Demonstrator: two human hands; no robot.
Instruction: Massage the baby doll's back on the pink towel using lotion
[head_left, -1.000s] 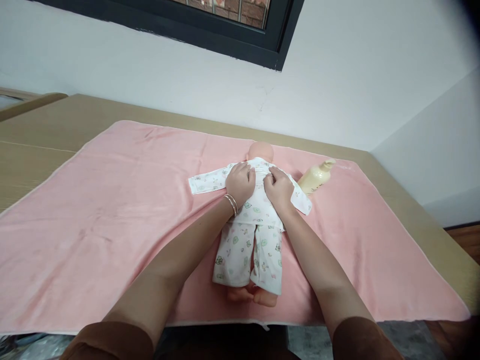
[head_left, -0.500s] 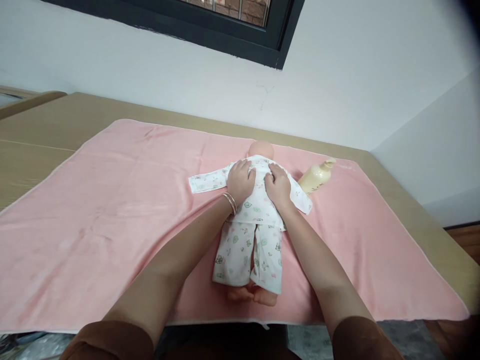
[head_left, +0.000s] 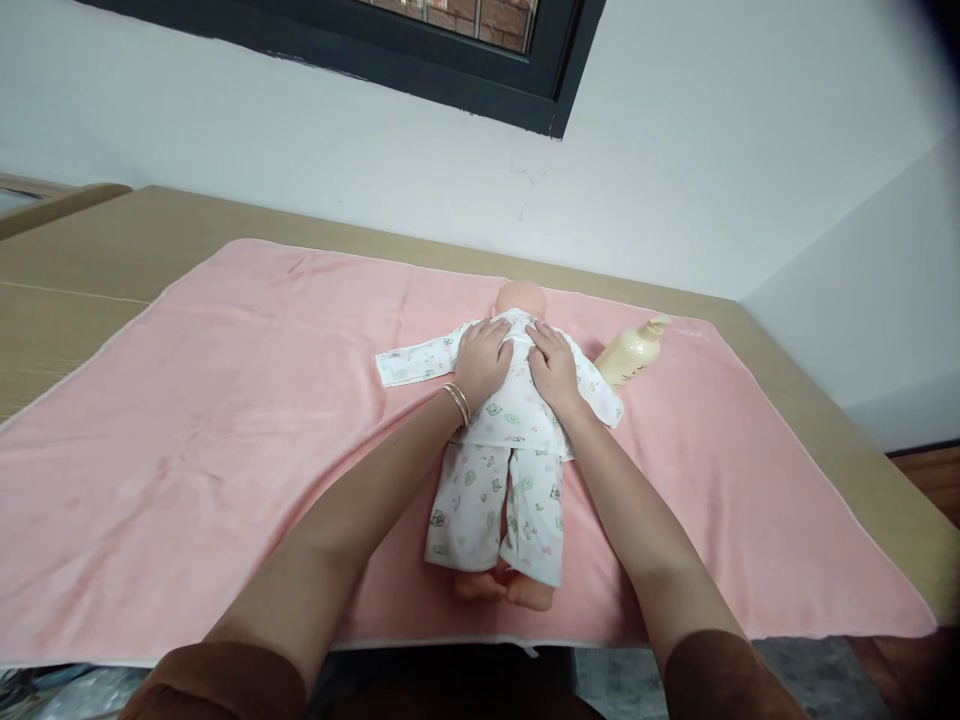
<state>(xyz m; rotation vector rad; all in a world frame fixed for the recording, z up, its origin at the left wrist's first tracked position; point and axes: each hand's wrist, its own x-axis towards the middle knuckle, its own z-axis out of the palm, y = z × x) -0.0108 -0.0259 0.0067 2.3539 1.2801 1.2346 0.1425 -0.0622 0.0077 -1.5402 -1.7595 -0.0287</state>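
Both hands, left hand (head_left: 480,360) and right hand (head_left: 553,366), lie flat and open on the doll (head_left: 501,440), gripping nothing. It lies dressed on the pink towel (head_left: 225,420); pressing looks underway.

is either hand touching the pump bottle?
No. Both the left hand and right hand rest flat on the doll, and the bottle lies apart beside it.

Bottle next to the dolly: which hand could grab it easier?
Probably the right hand. It rests on the doll's right shoulder, the side where the cream pump bottle lies on the pink towel. The left hand sits farther away.
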